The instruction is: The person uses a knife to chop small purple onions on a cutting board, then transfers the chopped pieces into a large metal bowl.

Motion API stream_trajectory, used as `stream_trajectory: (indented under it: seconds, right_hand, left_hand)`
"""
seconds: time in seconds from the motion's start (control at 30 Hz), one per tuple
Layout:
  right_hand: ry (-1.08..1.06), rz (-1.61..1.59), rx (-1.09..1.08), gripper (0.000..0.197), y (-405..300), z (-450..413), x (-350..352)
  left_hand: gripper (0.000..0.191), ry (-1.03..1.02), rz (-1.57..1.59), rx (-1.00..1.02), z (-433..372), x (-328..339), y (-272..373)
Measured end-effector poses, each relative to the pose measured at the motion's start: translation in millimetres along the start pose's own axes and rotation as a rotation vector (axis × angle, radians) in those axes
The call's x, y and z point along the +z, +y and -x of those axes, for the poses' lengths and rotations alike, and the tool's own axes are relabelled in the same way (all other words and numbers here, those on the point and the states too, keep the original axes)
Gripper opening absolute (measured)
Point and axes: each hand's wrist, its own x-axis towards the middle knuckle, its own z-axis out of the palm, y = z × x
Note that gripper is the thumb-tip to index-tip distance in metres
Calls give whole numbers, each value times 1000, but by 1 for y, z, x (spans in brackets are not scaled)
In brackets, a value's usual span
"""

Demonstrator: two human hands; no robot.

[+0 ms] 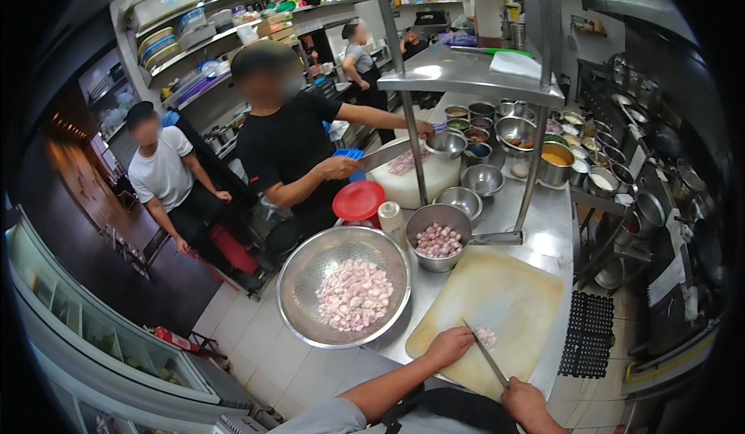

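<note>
My right hand [522,402] grips a kitchen knife [490,356] by its handle, at the near edge of a worn, yellowish cutting board [500,294]. My left hand [451,345] rests on the board by the knife's tip, fingers bent. Whether those fingers hold anything is hidden. A small heap of finely chopped shallot [485,338] lies just beyond the blade. Left of the board stands a large perforated steel colander [297,294] with peeled shallots [356,297] in it. A saucepan [416,219] behind the board holds more purple-skinned shallots [437,241], its handle pointing right.
Across the counter a person [285,137] in black holds a large knife [387,153] over a round white chopping block [416,184] with sliced food. A red lid [358,200], a squeeze bottle [391,220] and steel bowls [482,180] stand nearby. Metal posts [532,166] carry an overhead shelf.
</note>
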Motion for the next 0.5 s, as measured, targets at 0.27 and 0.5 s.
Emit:
stream_trajectory:
  seconds: [0.27, 0.5]
  right_hand:
    - [-24, 26, 26, 21, -7, 1, -19]
    - [8, -19, -36, 23, -5, -10, -4]
  left_hand:
    - [10, 18, -18, 37, 2, -2, -1]
    - [9, 39, -27, 70, 2, -1, -1]
